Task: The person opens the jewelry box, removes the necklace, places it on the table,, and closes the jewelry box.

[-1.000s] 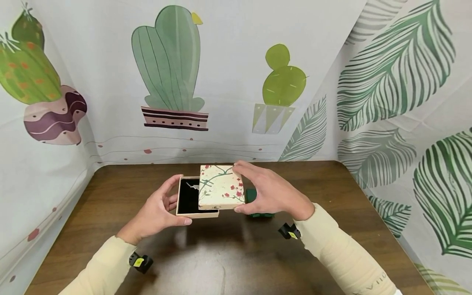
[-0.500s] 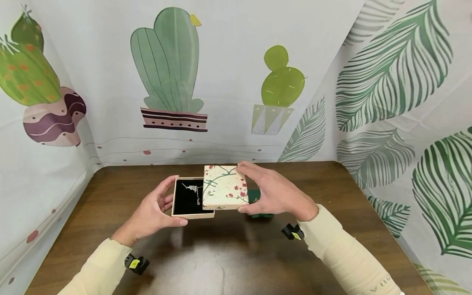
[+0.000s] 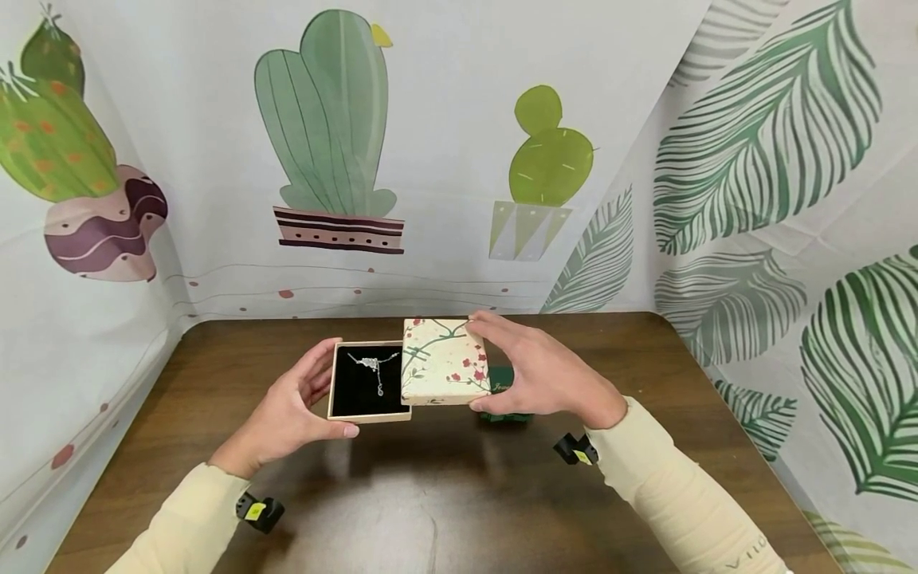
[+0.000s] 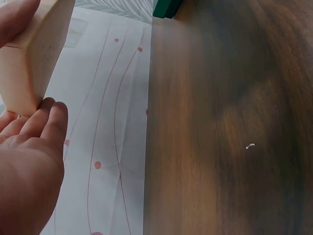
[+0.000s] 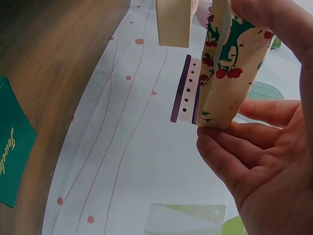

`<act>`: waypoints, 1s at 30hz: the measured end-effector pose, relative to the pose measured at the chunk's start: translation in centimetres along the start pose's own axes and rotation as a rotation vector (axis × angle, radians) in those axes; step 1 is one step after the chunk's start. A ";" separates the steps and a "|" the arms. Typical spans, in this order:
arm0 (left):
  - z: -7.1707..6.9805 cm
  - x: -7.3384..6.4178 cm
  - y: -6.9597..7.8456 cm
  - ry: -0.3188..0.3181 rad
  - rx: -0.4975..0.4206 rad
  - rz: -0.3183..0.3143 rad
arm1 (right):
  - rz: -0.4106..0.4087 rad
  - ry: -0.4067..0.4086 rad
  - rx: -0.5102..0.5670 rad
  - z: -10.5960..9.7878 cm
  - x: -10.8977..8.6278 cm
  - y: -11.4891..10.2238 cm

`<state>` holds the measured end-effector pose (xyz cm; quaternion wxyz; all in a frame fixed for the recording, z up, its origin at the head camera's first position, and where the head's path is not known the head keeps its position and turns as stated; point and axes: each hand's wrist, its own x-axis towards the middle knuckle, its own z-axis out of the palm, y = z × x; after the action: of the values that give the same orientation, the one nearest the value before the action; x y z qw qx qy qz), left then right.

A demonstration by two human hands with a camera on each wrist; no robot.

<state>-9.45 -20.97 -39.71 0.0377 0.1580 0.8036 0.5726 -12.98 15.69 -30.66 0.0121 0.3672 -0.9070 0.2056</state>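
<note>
My left hand (image 3: 287,414) grips the cream box base (image 3: 369,417) by its left side, thumb along the near edge. On the base's black lining lies a silver necklace (image 3: 370,363) with a small sparkling pendant and a thin chain. My right hand (image 3: 548,371) holds the box lid (image 3: 445,363), cream with red blossoms and green branches, by its right side. In the head view the lid's left edge overlaps the right edge of the base. The right wrist view shows the lid (image 5: 232,73) pinched between thumb and fingers, apart from the base (image 5: 174,24).
A green box (image 3: 505,416) with gold lettering sits on the brown wooden table (image 3: 430,494), partly behind the lid and right hand. A white cloth (image 3: 445,159) printed with cacti and leaves hangs behind the table. A tiny white speck (image 4: 250,146) lies on the wood.
The lid has moved right and the base slightly left, so the gap in cover has widened. More of the black lining and the whole necklace pendant now show.
</note>
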 end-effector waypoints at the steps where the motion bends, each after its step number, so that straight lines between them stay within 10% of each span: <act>1: -0.1 0.0 0.0 0.002 0.004 0.004 | 0.003 -0.001 0.000 0.0 0.0 0.0; 30: -2.1 -1.3 0.2 0.011 0.086 -0.045 | 0.025 -0.005 -0.016 -0.1 -0.6 0.2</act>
<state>-8.70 -23.20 -38.92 0.0393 0.1382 0.8310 0.5373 -12.72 16.22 -30.79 0.0104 0.3563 -0.9132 0.1976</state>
